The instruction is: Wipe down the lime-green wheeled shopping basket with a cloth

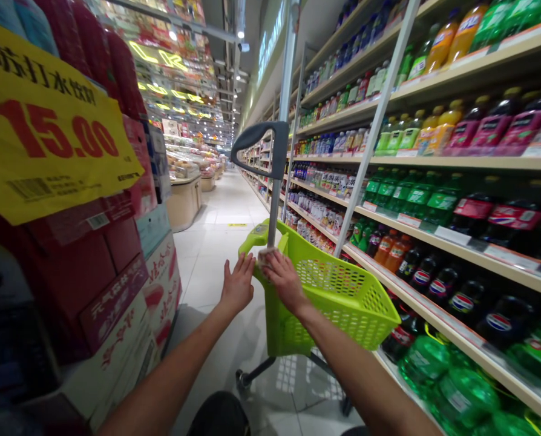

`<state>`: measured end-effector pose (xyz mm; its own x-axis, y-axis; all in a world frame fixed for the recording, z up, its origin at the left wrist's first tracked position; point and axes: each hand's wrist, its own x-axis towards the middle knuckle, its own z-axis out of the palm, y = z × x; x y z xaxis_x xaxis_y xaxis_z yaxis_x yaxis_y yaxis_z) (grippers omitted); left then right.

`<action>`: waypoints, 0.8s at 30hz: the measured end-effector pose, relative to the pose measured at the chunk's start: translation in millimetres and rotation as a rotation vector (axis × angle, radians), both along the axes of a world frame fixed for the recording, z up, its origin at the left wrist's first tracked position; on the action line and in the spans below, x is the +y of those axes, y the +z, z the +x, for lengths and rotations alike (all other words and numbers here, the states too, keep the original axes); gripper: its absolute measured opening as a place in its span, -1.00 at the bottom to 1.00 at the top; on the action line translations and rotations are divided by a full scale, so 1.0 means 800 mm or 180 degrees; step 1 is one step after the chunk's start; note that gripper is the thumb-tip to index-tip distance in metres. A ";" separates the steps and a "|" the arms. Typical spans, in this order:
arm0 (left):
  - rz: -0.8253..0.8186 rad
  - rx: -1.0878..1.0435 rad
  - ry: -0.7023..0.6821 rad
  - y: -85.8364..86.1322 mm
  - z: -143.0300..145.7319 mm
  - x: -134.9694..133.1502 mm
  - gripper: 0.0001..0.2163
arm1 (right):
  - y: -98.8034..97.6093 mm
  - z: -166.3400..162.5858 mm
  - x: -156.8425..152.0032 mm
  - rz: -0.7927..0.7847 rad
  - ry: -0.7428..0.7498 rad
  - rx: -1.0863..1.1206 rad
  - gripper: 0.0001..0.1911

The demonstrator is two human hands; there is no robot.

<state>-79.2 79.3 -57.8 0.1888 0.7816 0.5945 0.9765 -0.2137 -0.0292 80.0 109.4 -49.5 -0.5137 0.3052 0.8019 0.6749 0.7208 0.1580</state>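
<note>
A lime-green shopping cart (pixel 329 309) with a perforated plastic basket stands before me, its tall metal pole topped by a grey handle (pixel 275 148). My right hand (pixel 286 278) presses a small crumpled whitish cloth (pixel 265 257) against the cart's near rim, at the foot of the pole. Its fingers are curled over the cloth and hide part of it. Just left of it, my left hand (pixel 239 283) has its fingers stretched out, the tips at the green rim. Nothing shows in that hand.
Shelves of bottled drinks (pixel 434 197) line the right side, close to the basket. On the left, stacked drink cartons (pixel 111 284) carry a yellow price sign (pixel 48 127). A tiled aisle (pixel 220 206) runs ahead past display counters (pixel 184 203).
</note>
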 end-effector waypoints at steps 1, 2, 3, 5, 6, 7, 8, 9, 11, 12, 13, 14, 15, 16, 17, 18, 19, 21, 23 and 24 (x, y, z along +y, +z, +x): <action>-0.0016 0.0016 -0.0004 0.001 0.000 -0.001 -0.35 | -0.032 0.001 -0.007 -0.0077 -0.0009 0.0035 -0.72; -0.0025 0.0030 -0.0007 0.001 0.000 -0.001 -0.34 | -0.065 0.003 -0.016 -0.0160 -0.0053 0.0083 -0.73; -0.0021 0.0035 -0.0002 0.001 0.000 -0.001 -0.34 | -0.096 0.005 -0.025 -0.0249 -0.0071 0.0052 -0.74; 0.0014 0.0032 0.0012 0.000 -0.001 -0.001 -0.35 | -0.142 0.010 -0.039 -0.0407 -0.0039 -0.0103 -0.76; 0.0040 0.0026 0.0014 0.000 0.000 -0.001 -0.35 | -0.153 0.012 -0.044 -0.0471 -0.0005 -0.0163 -0.77; 0.0058 0.0021 0.0013 -0.001 0.000 -0.001 -0.35 | -0.156 0.013 -0.046 -0.0512 0.0028 -0.0158 -0.78; 0.0063 0.0015 0.0008 -0.002 0.001 -0.001 -0.35 | -0.150 0.014 -0.046 -0.0531 0.0044 -0.0072 -0.78; 0.0054 0.0005 0.0004 -0.002 0.003 -0.001 -0.35 | -0.139 0.015 -0.044 -0.0522 0.0035 0.0087 -0.77; 0.0009 -0.0030 0.0020 -0.002 0.006 -0.002 -0.35 | -0.113 0.015 -0.037 -0.0442 -0.0032 0.0437 -0.74; -0.0014 -0.0049 0.0040 -0.001 0.007 -0.003 -0.36 | -0.103 0.015 -0.034 -0.0393 -0.0082 0.0544 -0.72; -0.0031 -0.0063 0.0059 0.000 0.008 -0.004 -0.36 | -0.099 0.016 -0.032 -0.0356 -0.0127 0.0569 -0.71; -0.0043 -0.0069 0.0072 0.001 0.009 -0.005 -0.37 | -0.102 0.017 -0.033 -0.0339 -0.0151 0.0511 -0.71; -0.0050 -0.0065 0.0077 0.001 0.009 -0.006 -0.37 | -0.111 0.019 -0.036 -0.0348 -0.0148 0.0386 -0.72; -0.0054 -0.0058 0.0074 0.002 0.009 -0.006 -0.37 | -0.125 0.022 -0.041 -0.0388 -0.0125 0.0223 -0.73; -0.0055 -0.0053 0.0064 0.002 0.009 -0.007 -0.37 | -0.141 0.025 -0.047 -0.0444 -0.0098 0.0073 -0.75; -0.0052 -0.0059 0.0052 0.001 0.010 -0.007 -0.37 | -0.156 0.030 -0.054 -0.0508 -0.0082 -0.0037 -0.76; -0.0037 -0.0084 0.0046 0.000 0.011 -0.008 -0.38 | -0.167 0.034 -0.060 -0.0562 -0.0083 -0.0086 -0.77; 0.0054 -0.0200 0.0063 -0.005 0.018 -0.009 -0.38 | -0.169 0.043 -0.067 -0.0589 -0.0135 0.0026 -0.76; 0.0210 -0.0297 0.0014 -0.013 0.032 -0.011 -0.38 | -0.147 0.049 -0.063 -0.0489 -0.0197 0.0334 -0.73; 0.0295 -0.0299 -0.0070 -0.017 0.041 -0.012 -0.39 | -0.132 0.052 -0.058 -0.0417 -0.0236 0.0486 -0.72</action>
<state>-46.8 69.3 -71.1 0.1452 0.7187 0.6800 0.9710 -0.2356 0.0417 121.2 62.7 -155.4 -0.3616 0.4445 0.8196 0.7358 0.6759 -0.0419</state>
